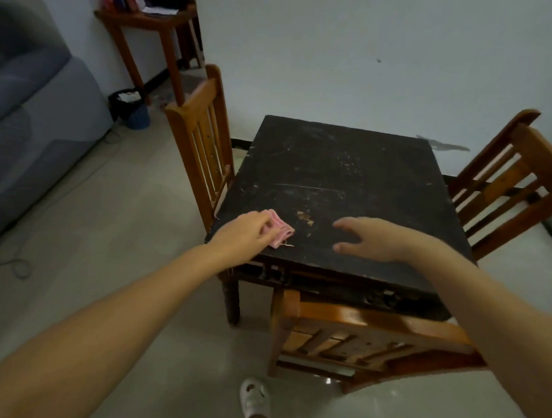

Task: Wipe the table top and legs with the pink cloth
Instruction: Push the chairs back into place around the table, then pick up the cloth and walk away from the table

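Two bare forearms reach in from the lower corners, the left forearm and the right forearm; no sleeve shows on either, up to the frame edge; the wrists carry no watch, band or bracelet that can be seen; the left hand and the right hand are bare, ungloved, with no ring visible on the parts that show; nails are too blurred to tell; at the bottom edge one foot wears a white slipper of the moulded clog kind, with small holes across its rounded toe; a bit of bare ankle shows behind it.
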Tool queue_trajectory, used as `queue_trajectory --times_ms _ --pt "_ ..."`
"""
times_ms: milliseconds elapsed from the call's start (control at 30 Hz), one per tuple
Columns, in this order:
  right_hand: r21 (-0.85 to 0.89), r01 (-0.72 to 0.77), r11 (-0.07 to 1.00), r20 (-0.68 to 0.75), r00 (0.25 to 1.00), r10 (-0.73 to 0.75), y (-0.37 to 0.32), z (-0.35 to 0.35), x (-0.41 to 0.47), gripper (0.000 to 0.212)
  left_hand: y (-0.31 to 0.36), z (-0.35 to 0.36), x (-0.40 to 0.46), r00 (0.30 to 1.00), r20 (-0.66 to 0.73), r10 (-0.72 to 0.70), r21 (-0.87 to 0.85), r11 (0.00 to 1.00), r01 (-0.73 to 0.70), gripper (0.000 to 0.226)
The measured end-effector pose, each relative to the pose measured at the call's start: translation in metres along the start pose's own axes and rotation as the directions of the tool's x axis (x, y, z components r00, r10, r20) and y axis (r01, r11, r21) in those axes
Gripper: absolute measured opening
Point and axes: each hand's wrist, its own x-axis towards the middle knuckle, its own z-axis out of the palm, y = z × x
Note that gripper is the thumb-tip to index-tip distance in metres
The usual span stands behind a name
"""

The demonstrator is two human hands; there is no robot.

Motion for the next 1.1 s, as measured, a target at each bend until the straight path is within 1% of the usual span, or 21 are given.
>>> queue_trajectory --times_ms 67,133,200,233,267,367,433,467,533,600,667,733,800,867,900,1000,1100 --pt "-0.044 0.068 0.997 0.004 0.998 -0.068 -0.020 0.007 0.053 0.058 -0.042 0.019 0.015 0.993 0.034 -0.115 0.069 0.991 0.113 0.027" --pt "-0.058 0.130 0.990 0.026 0.991 -0.128 -0.037 0.025 0.108 0.055 -0.076 0.040 0.025 0.977 0.067 -0.204 0.110 0.974 0.196 0.032" --pt "-0.043 0.132 0.990 0.050 0.990 -0.129 -0.049 0.048 0.157 0.053 -0.104 0.058 0.034 0.960 0.109 -0.257 0.144 0.960 0.241 0.040" --pt "-0.041 0.126 0.991 0.034 0.992 -0.125 -0.054 0.061 0.178 0.053 -0.117 0.067 0.038 0.954 0.122 -0.276 0.162 0.953 0.255 0.043" --pt "-0.046 0.130 0.990 -0.011 0.991 -0.131 -0.056 0.072 0.197 0.054 -0.128 0.075 0.041 0.952 0.125 -0.280 0.188 0.949 0.254 0.046" --pt "-0.102 0.189 0.977 -0.149 0.968 -0.203 -0.058 0.101 0.235 0.068 -0.151 0.092 0.048 0.954 0.155 -0.257 0.263 0.941 0.211 0.055" --pt "-0.149 0.214 0.965 -0.169 0.956 -0.239 -0.053 0.118 0.251 0.070 -0.161 0.102 0.049 0.957 0.172 -0.233 0.303 0.937 0.174 0.058" --pt "-0.164 0.231 0.959 -0.187 0.947 -0.260 -0.050 0.126 0.255 0.067 -0.164 0.106 0.048 0.962 0.161 -0.219 0.326 0.932 0.158 0.058" --pt "-0.169 0.253 0.953 -0.259 0.921 -0.291 -0.046 0.138 0.259 0.055 -0.170 0.115 0.045 0.974 0.130 -0.184 0.353 0.927 0.128 0.059" --pt "-0.125 0.245 0.961 -0.313 0.910 -0.273 -0.047 0.142 0.261 0.047 -0.172 0.119 0.041 0.975 0.145 -0.170 0.369 0.923 0.106 0.064" --pt "-0.084 0.252 0.964 -0.327 0.907 -0.266 -0.048 0.141 0.263 0.044 -0.177 0.120 0.039 0.975 0.146 -0.165 0.403 0.910 0.094 0.067" --pt "-0.061 0.282 0.958 -0.353 0.891 -0.285 -0.048 0.140 0.267 0.042 -0.178 0.117 0.041 0.975 0.160 -0.154 0.381 0.921 0.082 0.065" --pt "0.002 0.270 0.963 -0.384 0.890 -0.248 -0.051 0.134 0.270 0.038 -0.179 0.113 0.044 0.979 0.158 -0.129 0.337 0.939 0.069 0.060" --pt "0.096 0.227 0.969 -0.369 0.912 -0.177 -0.066 0.124 0.275 0.038 -0.183 0.101 0.042 0.974 0.158 -0.162 0.297 0.949 0.110 0.057" --pt "0.118 0.230 0.966 -0.362 0.916 -0.174 -0.078 0.119 0.278 0.039 -0.187 0.092 0.038 0.974 0.136 -0.183 0.277 0.951 0.140 0.057" --pt "0.129 0.353 0.927 -0.365 0.886 -0.287 -0.127 0.108 0.290 0.039 -0.214 0.063 0.016 0.961 0.068 -0.268 0.256 0.936 0.243 0.056" --pt "0.083 0.522 0.849 -0.398 0.798 -0.452 -0.198 0.110 0.318 0.039 -0.267 0.032 -0.024 0.931 -0.036 -0.363 0.250 0.899 0.360 0.058"
